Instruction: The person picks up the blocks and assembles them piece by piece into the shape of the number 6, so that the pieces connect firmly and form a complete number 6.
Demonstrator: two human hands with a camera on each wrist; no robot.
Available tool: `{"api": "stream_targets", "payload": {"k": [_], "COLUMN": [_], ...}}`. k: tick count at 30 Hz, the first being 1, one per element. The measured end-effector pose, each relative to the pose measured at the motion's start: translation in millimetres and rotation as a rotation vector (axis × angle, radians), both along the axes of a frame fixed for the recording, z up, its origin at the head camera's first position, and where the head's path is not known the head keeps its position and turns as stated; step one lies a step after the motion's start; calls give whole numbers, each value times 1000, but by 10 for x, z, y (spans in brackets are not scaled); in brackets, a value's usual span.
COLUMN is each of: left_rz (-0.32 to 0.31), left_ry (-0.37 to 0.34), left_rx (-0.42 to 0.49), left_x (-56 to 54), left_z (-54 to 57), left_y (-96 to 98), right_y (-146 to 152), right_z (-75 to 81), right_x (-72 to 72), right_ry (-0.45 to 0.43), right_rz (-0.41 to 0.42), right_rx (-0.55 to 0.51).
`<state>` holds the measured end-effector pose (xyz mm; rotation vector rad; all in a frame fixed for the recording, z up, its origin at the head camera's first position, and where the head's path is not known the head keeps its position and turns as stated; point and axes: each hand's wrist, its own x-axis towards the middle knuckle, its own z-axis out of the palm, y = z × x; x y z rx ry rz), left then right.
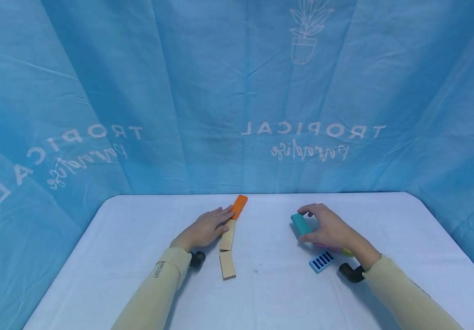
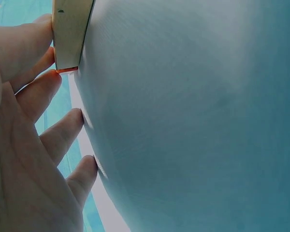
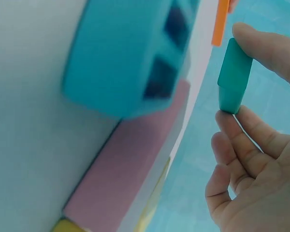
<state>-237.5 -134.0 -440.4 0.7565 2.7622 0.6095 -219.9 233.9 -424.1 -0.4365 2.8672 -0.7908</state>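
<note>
My left hand (image 1: 205,228) lies over a row of blocks, fingers mostly straight. Its fingertips touch the orange block (image 1: 240,206), and the thumb rests against the plain wooden block (image 1: 228,234) behind it. Another plain wooden block (image 1: 227,266) continues the row toward me, slightly angled. At the right, my right hand (image 1: 330,229) pinches a teal block (image 1: 301,224) between thumb and fingertips. In the right wrist view, the teal block (image 3: 235,72) is held at its two ends. Under that hand lie a blue block with dark stripes (image 1: 321,261), a pink block (image 3: 130,159) and a partly hidden yellow block (image 1: 347,251).
A white-covered table (image 1: 261,302) carries all the blocks. Behind it hangs a blue printed curtain (image 1: 212,91), close to the table's far edge. Dark camera mounts (image 1: 197,260) sit at both wrists, just above the cloth.
</note>
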Motion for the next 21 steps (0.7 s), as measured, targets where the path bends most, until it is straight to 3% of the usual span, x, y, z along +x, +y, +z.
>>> {"api": "stream_targets", "payload": {"k": [21], "left_rz": [-1], "left_ry": [-4], "left_rx": [-5], "left_x": [1], "left_z": [-6], "left_y": [-5], "right_y": [-221], "right_z": [23], "right_x": [219], "right_ry": [52], "right_rz": [120], "right_rx": [-58]}}
